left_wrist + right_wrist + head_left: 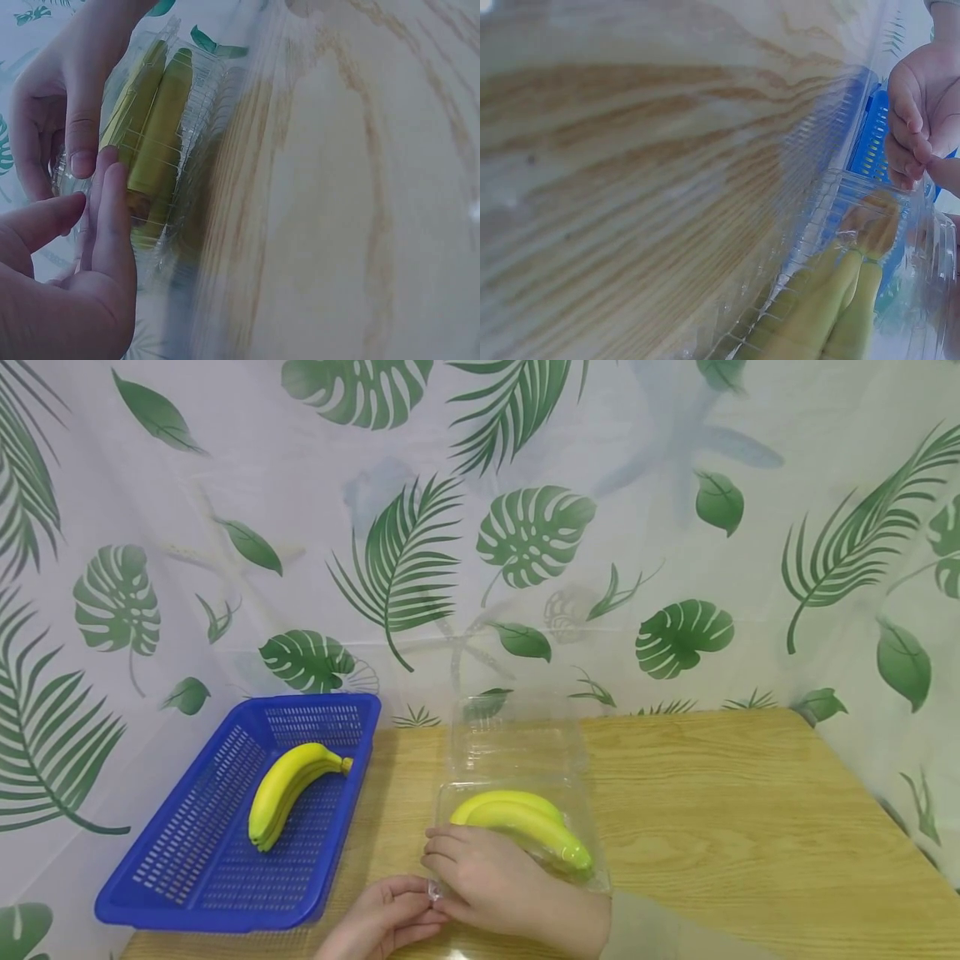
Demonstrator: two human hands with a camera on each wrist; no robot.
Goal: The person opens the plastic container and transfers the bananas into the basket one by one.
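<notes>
Left hand (386, 914) and right hand (495, 877), fingers clamped on near-left corner of open, rectangular clear-plastic container (517, 743), curved yellow bananas (525, 828) inside

So on the tabletop (712, 810) there's a basket (255, 878) over on the left, with a bunch of bananas (281, 785) lying in it. Just right of that sits a container (517, 783), lid (517, 747) behind it, and a second bunch (525, 827) lies inside. The left hand (386, 914) is at the container's near left corner, the right hand (487, 872) just right of that, in front of those bananas. Behind everything, past the far edge, hangs a curtain (480, 635).
</notes>
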